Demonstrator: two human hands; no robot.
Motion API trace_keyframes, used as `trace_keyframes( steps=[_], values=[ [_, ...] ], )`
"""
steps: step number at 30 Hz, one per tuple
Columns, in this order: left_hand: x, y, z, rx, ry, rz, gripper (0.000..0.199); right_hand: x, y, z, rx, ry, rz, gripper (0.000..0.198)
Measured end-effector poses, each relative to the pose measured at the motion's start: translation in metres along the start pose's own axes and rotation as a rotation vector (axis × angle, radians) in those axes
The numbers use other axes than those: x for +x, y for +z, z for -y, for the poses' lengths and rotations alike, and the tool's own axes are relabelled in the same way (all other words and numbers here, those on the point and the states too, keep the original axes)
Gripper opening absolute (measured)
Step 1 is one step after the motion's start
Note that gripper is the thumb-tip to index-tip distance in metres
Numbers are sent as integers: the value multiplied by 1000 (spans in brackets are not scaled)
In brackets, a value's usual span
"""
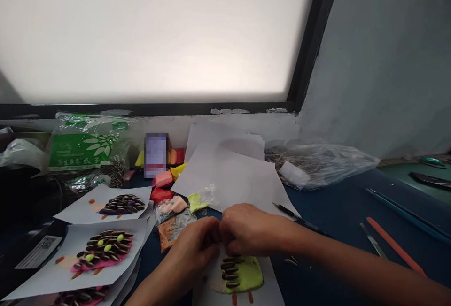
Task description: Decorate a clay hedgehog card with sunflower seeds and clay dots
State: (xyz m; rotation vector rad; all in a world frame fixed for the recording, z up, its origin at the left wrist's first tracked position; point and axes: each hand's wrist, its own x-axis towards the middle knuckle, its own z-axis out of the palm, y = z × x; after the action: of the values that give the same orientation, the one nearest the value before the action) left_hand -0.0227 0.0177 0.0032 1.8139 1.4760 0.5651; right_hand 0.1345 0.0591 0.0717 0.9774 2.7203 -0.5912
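Note:
My left hand [201, 240] and my right hand [244, 231] meet with bent, closed fingers at the top edge of a clay picture. Whatever they pinch, if anything, is hidden behind the fingers. Beneath them lies a white paper sheet [271, 292] bearing a flattened lime-green clay shape [251, 275], with a pale clay part on its left and two brown feet below. Several dark striped sunflower seeds [230, 271] stick into the green clay's left side in a column. My right hand hides part of the clay's upper edge.
Finished hedgehog pictures [105, 249] are stacked at left. Clay packets [171, 228] lie beyond my left hand; a green seed bag [81, 144] stands behind. White sheets [232, 170], a pen [292, 212], a clear plastic bag [317, 165] and an orange stick [394, 245] lie farther right.

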Motion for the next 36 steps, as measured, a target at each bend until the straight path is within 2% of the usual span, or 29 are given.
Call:
trace_keyframes(
  steps=[8,19,23,30,36],
  values=[
    [0,1,2,-32,12,-14,24,2,-1,-1,-12,-17,8,8],
    [-2,0,1,-1,-11,-8,20,-4,1,-8,185,-120,-10,14],
    [-2,0,-1,44,-19,-17,17,-5,1,-11,195,-129,-30,15],
    [-2,0,-3,5,-65,0,24,-8,11,-29,35,31,-248,21],
    [-3,0,-4,9,-63,-6,24,-5,29,-35,-4,-7,-281,23]
  ],
)
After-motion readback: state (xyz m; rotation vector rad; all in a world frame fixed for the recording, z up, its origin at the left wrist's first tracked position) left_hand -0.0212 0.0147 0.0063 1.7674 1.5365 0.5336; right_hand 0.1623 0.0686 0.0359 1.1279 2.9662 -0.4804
